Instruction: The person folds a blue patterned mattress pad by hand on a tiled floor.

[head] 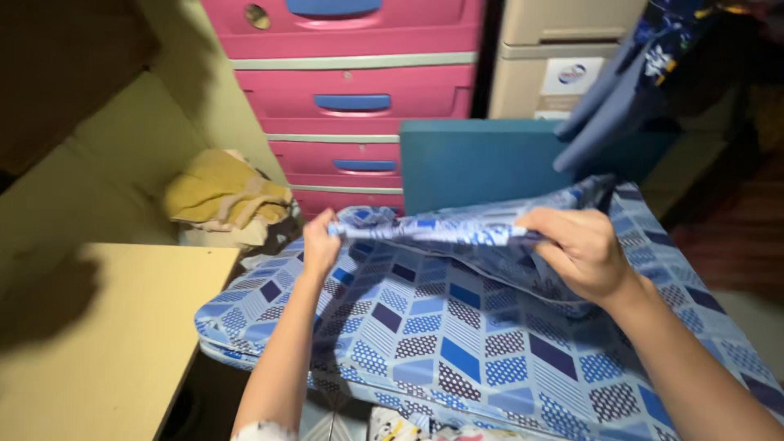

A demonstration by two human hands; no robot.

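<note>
1. One view only is given, taken from a camera worn on the head; no second view is there to share any part of the scene
2. It is aimed forward and steeply down, over both forearms, which enter from the bottom edge
3. The left hand (320,242) and right hand (581,249) are seen from close above, near the middle of the frame, with the patterned cloth (457,343) filling the lower half
4. Farther off, the pink drawers (359,102) and a beige cabinet (563,57) are faced across the top, cut by the upper edge
5. A table (98,343) is caught at lower left
</note>
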